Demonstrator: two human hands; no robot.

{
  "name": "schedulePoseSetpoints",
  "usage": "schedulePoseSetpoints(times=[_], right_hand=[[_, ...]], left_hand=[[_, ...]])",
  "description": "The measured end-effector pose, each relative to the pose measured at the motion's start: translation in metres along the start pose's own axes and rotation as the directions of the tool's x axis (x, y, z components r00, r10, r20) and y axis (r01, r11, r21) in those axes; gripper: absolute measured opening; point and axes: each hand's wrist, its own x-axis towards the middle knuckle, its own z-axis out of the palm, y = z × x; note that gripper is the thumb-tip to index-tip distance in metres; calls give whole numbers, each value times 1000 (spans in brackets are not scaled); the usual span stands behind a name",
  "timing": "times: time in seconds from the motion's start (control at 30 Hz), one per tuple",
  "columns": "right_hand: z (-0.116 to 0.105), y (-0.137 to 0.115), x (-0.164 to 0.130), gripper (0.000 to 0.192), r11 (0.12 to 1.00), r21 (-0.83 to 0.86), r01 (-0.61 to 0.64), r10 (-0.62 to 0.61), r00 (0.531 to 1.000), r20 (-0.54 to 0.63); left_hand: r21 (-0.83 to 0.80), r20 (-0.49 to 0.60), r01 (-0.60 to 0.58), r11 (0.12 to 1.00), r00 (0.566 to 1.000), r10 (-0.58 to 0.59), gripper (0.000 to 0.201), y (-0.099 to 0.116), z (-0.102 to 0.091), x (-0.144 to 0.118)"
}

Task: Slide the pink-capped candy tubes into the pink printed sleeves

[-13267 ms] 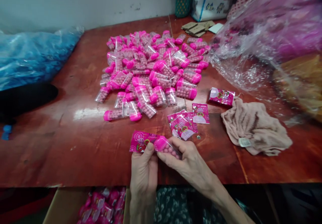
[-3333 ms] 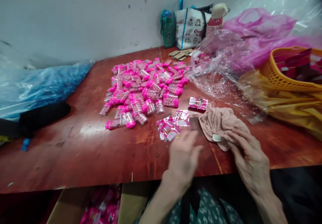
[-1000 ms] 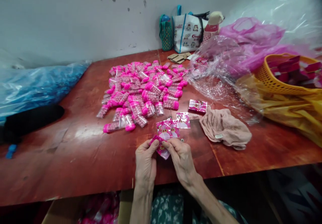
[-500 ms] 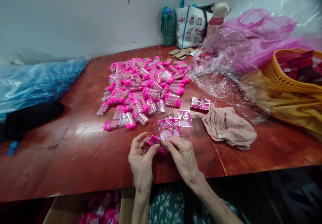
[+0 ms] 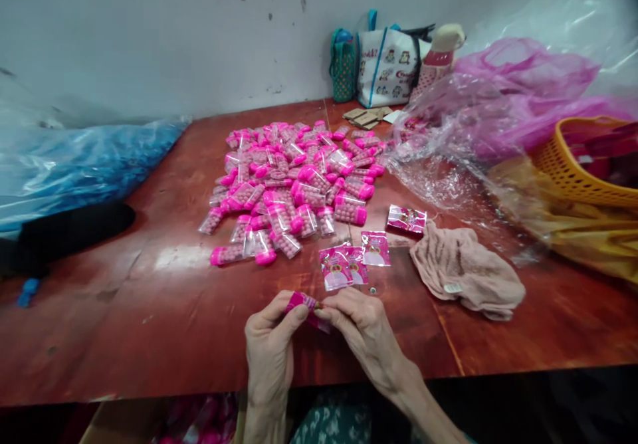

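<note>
My left hand (image 5: 269, 351) and my right hand (image 5: 361, 334) meet over the near edge of the red-brown table (image 5: 149, 298). Together they pinch a small pink printed sleeve (image 5: 306, 306) between thumbs and fingertips. Just beyond my hands lie a few flat pink sleeves (image 5: 349, 263) and one more pink sleeve (image 5: 407, 219) farther right. A big pile of clear capsules with pink caps (image 5: 294, 178), filled with pink balls, covers the table's middle.
A beige cloth (image 5: 466, 274) lies right of the sleeves. Clear and pink plastic bags (image 5: 478, 118) and an orange basket (image 5: 583, 165) crowd the right side. A blue plastic bag (image 5: 74, 165) sits left. Tote bags (image 5: 386, 58) stand against the wall. A cardboard box (image 5: 189, 421) is below the edge.
My right hand left the beige cloth and joined my left hand on a pink sleeve taken from the stack. The sleeve has come closer to the table's near edge.
</note>
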Motion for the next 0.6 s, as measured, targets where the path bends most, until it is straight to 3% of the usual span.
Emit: schedulePoseSetpoints(times=[0.07,0.13,0.2,0.33,0.47,0.6], right_hand=[[-4,1,4,27,998,-34,-60,60,998,5],[-9,0,14,27,988,-107,-110,104,993,-55],[-10,-3,32,24,974,-206,-98,77,991,-109],[5,-19,86,16,898,-436,52,-102,990,-94],[40,-31,134,13,862,-506,39,-103,990,-99],[67,-27,146,13,843,-538,17,-81,992,-97]], left_hand=[[-128,-167,45,991,984,-67,14,2,-5,4],[-235,-315,51,971,941,-126,22,6,-12,9],[-297,-396,28,954,906,-150,27,10,-20,14],[-371,-423,17,929,887,-185,29,18,-29,17],[-431,-427,16,902,877,-220,32,22,-32,17],[-467,-426,3,884,875,-228,33,22,-40,19]])
